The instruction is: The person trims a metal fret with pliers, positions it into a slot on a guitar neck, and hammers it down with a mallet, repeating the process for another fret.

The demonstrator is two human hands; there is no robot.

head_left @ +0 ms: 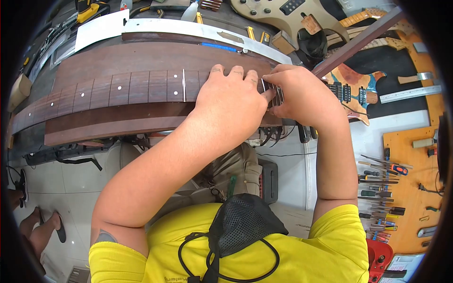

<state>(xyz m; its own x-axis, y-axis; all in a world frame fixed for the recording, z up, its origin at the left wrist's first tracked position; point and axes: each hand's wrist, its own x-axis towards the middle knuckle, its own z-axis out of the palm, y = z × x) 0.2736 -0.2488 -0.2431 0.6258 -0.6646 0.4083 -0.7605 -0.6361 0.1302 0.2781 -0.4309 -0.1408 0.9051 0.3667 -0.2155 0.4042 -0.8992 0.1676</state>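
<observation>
A long dark wooden guitar fretboard (127,92) with white dot inlays and crosswise slots lies across a brown board (108,59). One bright fret wire (184,85) runs across it left of my hands. My left hand (236,92) lies flat over the fretboard, fingers stretched to its far edge and thumb pointing right. Close beside it, my right hand (297,89) grips the fretboard's right part, thumb at the near edge and fingertips at the far edge. Several metal fret wires (277,94) show between the hands. My palms hide the rest of that stretch.
Behind the board lie a long metal straightedge (188,29) and a blue pen (218,47). Guitar bodies (273,14) stand at the back and right. A dark wooden bar (358,42) slants up beside my right hand. Files and screwdrivers (380,193) hang on a wooden panel.
</observation>
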